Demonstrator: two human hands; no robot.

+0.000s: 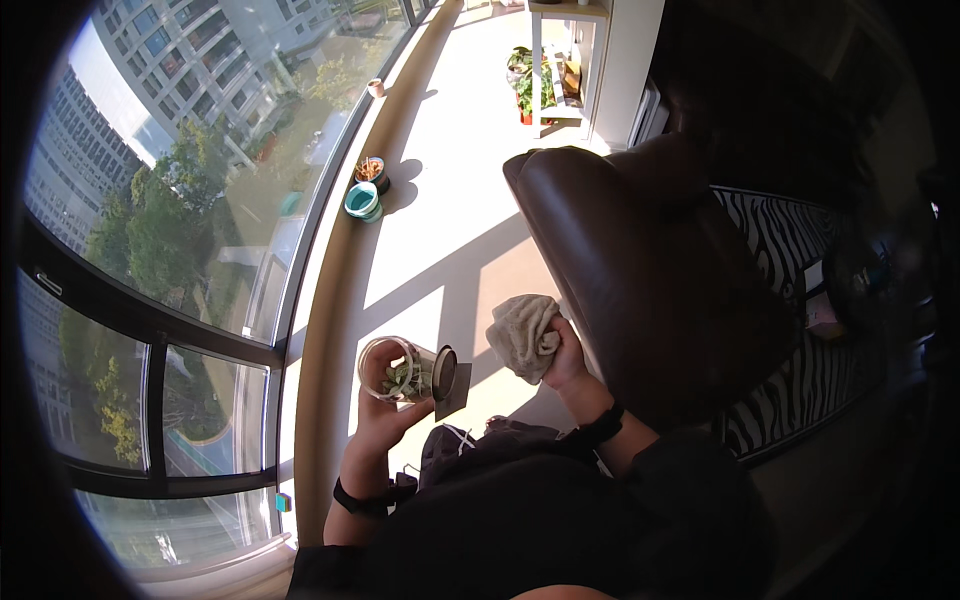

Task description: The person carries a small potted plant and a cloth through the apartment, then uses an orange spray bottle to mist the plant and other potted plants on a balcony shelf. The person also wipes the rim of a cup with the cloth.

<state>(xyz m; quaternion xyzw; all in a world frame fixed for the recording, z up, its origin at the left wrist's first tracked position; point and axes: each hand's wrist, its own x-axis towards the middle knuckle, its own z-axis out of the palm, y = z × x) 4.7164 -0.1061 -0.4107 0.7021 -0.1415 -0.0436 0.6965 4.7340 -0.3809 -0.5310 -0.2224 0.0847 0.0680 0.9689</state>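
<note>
My left hand grips a clear glass jar that lies tilted on its side in the air. Green leaves, perhaps of a small plant, show within or through the glass. At the jar's right end sits a dark round lid or base, with a flat grey square piece next to it. A crumpled beige cloth is bunched in my right hand, level with the jar and apart from it. Some of my right fingers are hidden by the cloth.
Left of me runs a large window with a sill ledge. A teal pot, a pot with dry stems and a small pot stand along it. A brown leather sofa is close on my right. Farther off are leafy plants beside a white shelf.
</note>
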